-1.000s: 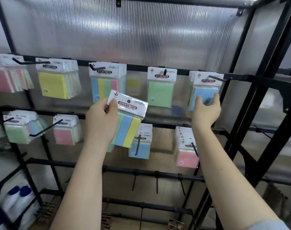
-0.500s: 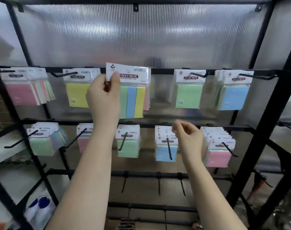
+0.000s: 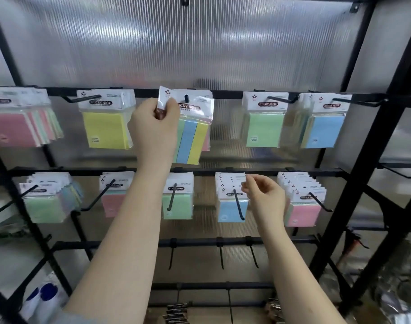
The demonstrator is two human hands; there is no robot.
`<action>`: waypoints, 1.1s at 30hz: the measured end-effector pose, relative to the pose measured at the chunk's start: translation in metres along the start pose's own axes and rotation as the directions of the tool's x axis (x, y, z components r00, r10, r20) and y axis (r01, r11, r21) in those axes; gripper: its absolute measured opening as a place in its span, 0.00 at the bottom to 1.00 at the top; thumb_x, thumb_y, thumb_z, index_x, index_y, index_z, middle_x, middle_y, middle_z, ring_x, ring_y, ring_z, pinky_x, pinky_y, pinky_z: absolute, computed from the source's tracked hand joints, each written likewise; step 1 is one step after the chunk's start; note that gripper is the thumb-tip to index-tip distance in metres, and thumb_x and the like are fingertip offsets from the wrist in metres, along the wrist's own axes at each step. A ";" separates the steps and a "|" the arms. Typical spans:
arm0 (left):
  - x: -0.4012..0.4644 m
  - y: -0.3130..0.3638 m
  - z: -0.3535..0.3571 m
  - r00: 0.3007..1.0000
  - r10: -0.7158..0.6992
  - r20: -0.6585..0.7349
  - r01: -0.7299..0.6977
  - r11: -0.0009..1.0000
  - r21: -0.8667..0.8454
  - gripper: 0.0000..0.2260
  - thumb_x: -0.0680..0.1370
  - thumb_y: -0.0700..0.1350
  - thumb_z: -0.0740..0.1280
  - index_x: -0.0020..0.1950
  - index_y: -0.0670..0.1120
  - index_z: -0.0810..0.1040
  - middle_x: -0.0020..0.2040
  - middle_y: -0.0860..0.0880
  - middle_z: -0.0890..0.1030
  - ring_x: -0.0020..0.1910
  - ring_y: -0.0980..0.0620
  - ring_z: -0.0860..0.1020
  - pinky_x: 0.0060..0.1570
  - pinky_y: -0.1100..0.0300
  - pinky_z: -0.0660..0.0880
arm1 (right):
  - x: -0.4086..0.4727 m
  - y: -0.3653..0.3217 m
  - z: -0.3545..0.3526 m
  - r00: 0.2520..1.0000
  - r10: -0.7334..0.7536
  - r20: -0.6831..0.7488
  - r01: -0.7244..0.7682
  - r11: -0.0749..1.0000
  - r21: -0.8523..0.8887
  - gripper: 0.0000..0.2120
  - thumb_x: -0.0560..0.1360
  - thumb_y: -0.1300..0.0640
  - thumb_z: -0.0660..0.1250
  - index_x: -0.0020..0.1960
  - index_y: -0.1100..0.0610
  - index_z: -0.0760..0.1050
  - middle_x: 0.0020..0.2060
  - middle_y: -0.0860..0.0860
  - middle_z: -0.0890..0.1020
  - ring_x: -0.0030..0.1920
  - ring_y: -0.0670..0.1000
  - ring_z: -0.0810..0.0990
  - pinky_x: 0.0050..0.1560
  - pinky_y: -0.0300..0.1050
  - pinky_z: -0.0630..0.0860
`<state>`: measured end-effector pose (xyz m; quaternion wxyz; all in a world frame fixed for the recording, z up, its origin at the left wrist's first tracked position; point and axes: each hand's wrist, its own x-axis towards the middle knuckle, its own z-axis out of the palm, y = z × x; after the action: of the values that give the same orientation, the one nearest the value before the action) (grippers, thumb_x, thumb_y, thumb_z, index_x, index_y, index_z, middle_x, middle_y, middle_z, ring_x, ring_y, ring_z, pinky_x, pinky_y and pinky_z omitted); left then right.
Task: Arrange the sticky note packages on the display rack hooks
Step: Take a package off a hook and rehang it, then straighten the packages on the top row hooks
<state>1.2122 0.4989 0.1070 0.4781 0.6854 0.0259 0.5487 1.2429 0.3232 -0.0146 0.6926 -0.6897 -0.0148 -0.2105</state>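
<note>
Since hooked (seemingly), striped package [image 3: 191, 132] lower.

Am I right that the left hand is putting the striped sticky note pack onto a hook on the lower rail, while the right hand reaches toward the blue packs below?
Not quite: the head view shows the left hand holding the striped pack on a hook of the upper rail, not the lower. The rest stands: the right hand is down by the blue packs.
</note>
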 end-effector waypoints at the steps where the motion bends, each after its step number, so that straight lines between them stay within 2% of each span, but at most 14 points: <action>1: 0.001 -0.001 0.001 1.000 0.001 0.008 -0.001 1.000 0.017 0.22 0.76 0.45 0.65 0.28 0.49 0.55 0.24 0.54 0.58 0.23 0.57 0.57 0.24 0.65 0.54 | 0.002 0.002 -0.001 1.000 0.000 -0.003 0.000 1.000 -0.018 0.08 0.75 0.58 0.67 0.40 0.49 0.78 0.36 0.48 0.83 0.42 0.49 0.83 0.49 0.45 0.78; 6: 0.009 -0.016 0.011 0.993 -0.093 0.076 0.086 0.991 0.100 0.22 0.79 0.48 0.63 0.30 0.48 0.56 0.26 0.53 0.59 0.25 0.56 0.57 0.23 0.64 0.55 | 0.014 0.018 -0.005 0.997 0.075 -0.023 -0.077 0.992 -0.098 0.10 0.76 0.58 0.65 0.39 0.46 0.76 0.39 0.46 0.82 0.45 0.47 0.81 0.48 0.42 0.75; 9: 0.015 -0.023 0.018 0.984 -0.151 0.098 0.134 0.978 0.162 0.22 0.79 0.51 0.63 0.31 0.48 0.56 0.27 0.52 0.60 0.26 0.55 0.57 0.24 0.64 0.55 | 0.022 0.031 -0.004 0.989 0.145 -0.039 -0.149 0.982 -0.116 0.08 0.76 0.59 0.64 0.40 0.50 0.77 0.39 0.46 0.82 0.45 0.48 0.80 0.46 0.41 0.73; 11: 0.020 -0.026 0.022 0.981 -0.167 0.100 0.144 0.969 0.200 0.21 0.78 0.51 0.64 0.30 0.48 0.57 0.27 0.52 0.62 0.26 0.55 0.58 0.27 0.61 0.54 | 0.026 0.039 -0.002 0.982 0.188 -0.035 -0.191 0.971 -0.144 0.07 0.76 0.60 0.63 0.47 0.56 0.80 0.42 0.48 0.83 0.46 0.48 0.79 0.48 0.43 0.74; 13: 0.024 -0.027 0.025 0.983 -0.154 0.103 0.127 0.965 0.230 0.21 0.78 0.51 0.64 0.30 0.48 0.58 0.27 0.52 0.62 0.26 0.55 0.59 0.28 0.60 0.55 | 0.028 0.045 0.002 0.976 0.219 -0.013 -0.218 0.961 -0.173 0.11 0.76 0.61 0.62 0.54 0.60 0.80 0.48 0.52 0.84 0.49 0.50 0.80 0.51 0.46 0.76; 16: 0.027 -0.029 0.028 0.982 -0.152 0.112 0.122 0.964 0.238 0.20 0.78 0.50 0.64 0.30 0.48 0.59 0.28 0.51 0.64 0.29 0.51 0.63 0.32 0.57 0.62 | 0.031 0.050 0.008 0.968 0.251 0.011 -0.244 0.950 -0.193 0.16 0.77 0.60 0.60 0.63 0.60 0.76 0.56 0.53 0.81 0.57 0.53 0.79 0.60 0.52 0.75; 19: 0.025 -0.030 0.026 0.979 -0.180 0.093 0.155 0.962 0.224 0.16 0.77 0.52 0.65 0.34 0.47 0.66 0.30 0.54 0.68 0.31 0.51 0.67 0.31 0.60 0.66 | 0.032 0.056 0.012 0.964 0.266 0.010 -0.259 0.946 -0.196 0.18 0.78 0.59 0.60 0.67 0.60 0.72 0.61 0.54 0.79 0.58 0.51 0.77 0.57 0.46 0.74; 21: 0.021 -0.031 0.020 0.979 -0.191 0.075 0.171 0.961 0.216 0.11 0.77 0.52 0.66 0.40 0.47 0.71 0.32 0.57 0.71 0.31 0.59 0.70 0.29 0.69 0.66 | 0.031 0.059 0.014 0.963 0.270 0.022 -0.258 0.938 -0.230 0.16 0.78 0.59 0.60 0.65 0.61 0.73 0.59 0.55 0.79 0.53 0.51 0.77 0.49 0.43 0.72; 23: 0.015 -0.034 0.013 0.979 -0.194 0.059 0.177 0.959 0.221 0.08 0.77 0.50 0.66 0.43 0.47 0.73 0.34 0.59 0.72 0.33 0.63 0.70 0.28 0.76 0.64 | 0.030 0.063 0.016 0.964 0.264 0.014 -0.252 0.935 -0.249 0.12 0.78 0.60 0.60 0.59 0.63 0.75 0.55 0.55 0.80 0.45 0.50 0.76 0.39 0.41 0.70; 24: 0.012 -0.036 0.009 0.978 -0.201 0.057 0.183 0.956 0.231 0.06 0.78 0.49 0.66 0.44 0.47 0.73 0.35 0.60 0.72 0.33 0.63 0.70 0.28 0.77 0.65 | 0.030 0.063 0.016 0.964 0.265 0.001 -0.257 0.935 -0.243 0.10 0.78 0.60 0.61 0.57 0.60 0.75 0.53 0.54 0.80 0.44 0.49 0.75 0.37 0.41 0.69; 26: 0.003 -0.040 0.001 0.974 -0.219 0.062 0.198 0.949 0.246 0.06 0.78 0.48 0.66 0.45 0.47 0.74 0.35 0.59 0.72 0.33 0.64 0.70 0.29 0.75 0.65 | 0.030 0.065 0.018 0.959 0.281 -0.029 -0.280 0.932 -0.231 0.16 0.77 0.59 0.63 0.64 0.60 0.71 0.54 0.52 0.78 0.47 0.49 0.75 0.37 0.39 0.68; 28: -0.008 -0.044 -0.006 0.968 -0.237 0.081 0.210 0.945 0.251 0.06 0.78 0.48 0.66 0.45 0.47 0.74 0.36 0.59 0.73 0.34 0.64 0.71 0.29 0.74 0.65 | 0.030 0.066 0.019 0.952 0.302 -0.055 -0.306 0.922 -0.239 0.17 0.77 0.58 0.65 0.64 0.60 0.70 0.52 0.52 0.77 0.43 0.48 0.74 0.32 0.37 0.67; 30: -0.018 -0.051 -0.012 0.959 -0.269 0.095 0.236 0.935 0.264 0.06 0.77 0.49 0.66 0.44 0.48 0.75 0.36 0.60 0.74 0.34 0.65 0.71 0.29 0.75 0.65 | 0.029 0.068 0.020 0.933 0.347 -0.093 -0.360 0.905 -0.229 0.13 0.76 0.57 0.66 0.58 0.60 0.70 0.49 0.53 0.77 0.39 0.48 0.74 0.29 0.38 0.66; 33: -0.033 -0.064 -0.021 0.940 -0.328 0.093 0.287 0.909 0.302 0.06 0.77 0.49 0.66 0.44 0.48 0.75 0.36 0.60 0.74 0.34 0.65 0.71 0.29 0.73 0.64 | 0.025 0.070 0.018 0.923 0.375 -0.083 -0.384 0.892 -0.239 0.05 0.76 0.57 0.67 0.46 0.59 0.73 0.40 0.53 0.78 0.38 0.51 0.75 0.32 0.43 0.70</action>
<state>1.2138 0.5285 0.0378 0.4558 0.7714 0.1783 0.4068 1.2925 0.3304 -0.0718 0.6278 -0.7575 0.1585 -0.0834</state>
